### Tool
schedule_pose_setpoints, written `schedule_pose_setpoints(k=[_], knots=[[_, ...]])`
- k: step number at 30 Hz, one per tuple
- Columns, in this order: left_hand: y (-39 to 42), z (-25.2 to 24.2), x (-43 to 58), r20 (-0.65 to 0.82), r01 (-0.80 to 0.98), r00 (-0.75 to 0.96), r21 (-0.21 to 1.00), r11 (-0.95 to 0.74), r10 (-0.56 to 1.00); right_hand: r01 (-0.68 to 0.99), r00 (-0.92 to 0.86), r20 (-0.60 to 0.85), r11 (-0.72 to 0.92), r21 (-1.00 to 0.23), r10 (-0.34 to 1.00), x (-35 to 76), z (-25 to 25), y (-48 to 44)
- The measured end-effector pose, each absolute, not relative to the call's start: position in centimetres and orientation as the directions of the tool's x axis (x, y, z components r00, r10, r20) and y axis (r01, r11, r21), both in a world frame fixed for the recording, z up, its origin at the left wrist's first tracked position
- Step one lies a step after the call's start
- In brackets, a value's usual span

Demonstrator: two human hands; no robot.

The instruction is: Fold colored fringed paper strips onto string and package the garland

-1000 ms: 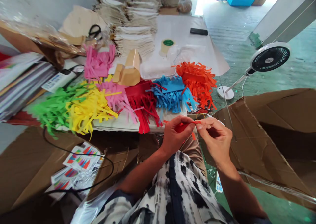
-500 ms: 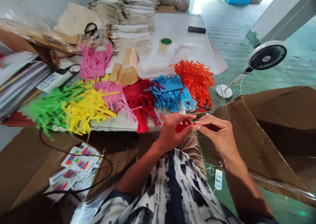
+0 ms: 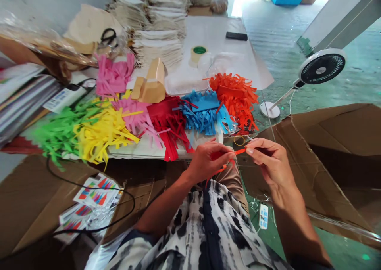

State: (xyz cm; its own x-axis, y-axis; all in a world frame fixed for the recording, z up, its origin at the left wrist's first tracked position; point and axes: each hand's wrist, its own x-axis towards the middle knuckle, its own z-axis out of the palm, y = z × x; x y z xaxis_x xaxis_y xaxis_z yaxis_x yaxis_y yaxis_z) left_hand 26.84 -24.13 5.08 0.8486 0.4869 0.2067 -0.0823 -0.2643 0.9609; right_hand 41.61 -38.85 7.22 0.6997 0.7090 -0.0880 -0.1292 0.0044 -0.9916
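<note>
In front of my lap, my left hand [image 3: 208, 159] is closed around an orange-red fringed paper tassel, partly hidden in the palm, with loose strips dangling below. Between the thumb and fingertips of my right hand [image 3: 268, 159] is the end of one orange strip [image 3: 240, 151], stretched across from the left hand. Just beyond the right fingertips shows a thin yellow loop [image 3: 239, 140]; whether it touches the hand I cannot tell. Along the table's near edge lie fringed piles: orange [image 3: 233, 95], blue [image 3: 205, 109], dark red [image 3: 168, 123], pink [image 3: 138, 117], yellow [image 3: 102, 133] and green [image 3: 64, 125].
Behind the piles are a folded brown card [image 3: 150, 83], a clear plastic tray [image 3: 187, 83], a tape roll [image 3: 198, 55] and stacked pale bundles [image 3: 159, 44]. Scissors [image 3: 108, 37] lie at back left. A fan [image 3: 321, 69] and open cardboard box [image 3: 336, 151] stand right.
My right hand has moved right, away from the left, drawing out the orange strip. Loose orange strips now show below my left hand, and the yellow loop is plainer to see.
</note>
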Motion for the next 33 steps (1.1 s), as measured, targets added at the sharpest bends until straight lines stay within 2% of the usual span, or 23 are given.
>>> schedule_pose_setpoints(k=[5,8,10,14,17,21,23,28,30,33], knots=[[-24.4,5.0,26.8,0.114,-0.071,0.855,0.992,-0.103,0.505,-0.083,0.688,-0.034,0.032,-0.996,0.725,41.3,6.7,-38.8],[-24.4,5.1,26.7,0.072,-0.044,0.897,0.996,-0.074,0.436,0.069,0.628,0.024,-0.025,-0.997,0.778,40.8,6.4,-38.7],[-24.3,5.1,26.7,0.065,-0.037,0.927,0.996,-0.081,0.371,0.177,0.6,0.067,-0.051,-0.983,0.797,40.5,6.5,-38.8],[-24.1,5.4,26.9,0.106,-0.052,0.951,0.981,-0.188,0.292,0.261,0.611,0.104,-0.075,-0.963,0.785,40.7,7.2,-39.2],[-24.2,5.8,27.2,0.113,-0.049,0.958,0.97,-0.238,0.262,0.262,0.645,0.11,-0.084,-0.962,0.756,41.2,7.5,-39.4],[-24.8,5.9,28.1,0.091,-0.033,0.943,0.983,-0.183,0.321,0.152,0.603,0.058,-0.043,-0.987,0.795,41.7,7.0,-39.3],[-25.0,5.6,28.6,0.084,-0.023,0.95,0.979,-0.201,0.302,0.147,0.609,0.05,-0.051,-0.988,0.791,42.1,6.8,-39.1],[-24.5,4.4,29.6,-0.01,0.104,0.967,0.928,-0.359,0.256,0.064,0.787,0.003,-0.077,-0.995,0.617,47.6,6.6,-38.8],[-24.0,3.9,30.0,-0.01,0.143,0.955,0.89,-0.432,0.295,0.064,0.877,0.049,-0.016,-0.998,0.477,51.4,6.9,-38.5],[-22.8,4.0,30.9,0.036,0.2,0.923,0.805,-0.558,0.382,0.217,0.959,0.218,0.023,-0.976,0.183,56.7,7.5,-38.4]])
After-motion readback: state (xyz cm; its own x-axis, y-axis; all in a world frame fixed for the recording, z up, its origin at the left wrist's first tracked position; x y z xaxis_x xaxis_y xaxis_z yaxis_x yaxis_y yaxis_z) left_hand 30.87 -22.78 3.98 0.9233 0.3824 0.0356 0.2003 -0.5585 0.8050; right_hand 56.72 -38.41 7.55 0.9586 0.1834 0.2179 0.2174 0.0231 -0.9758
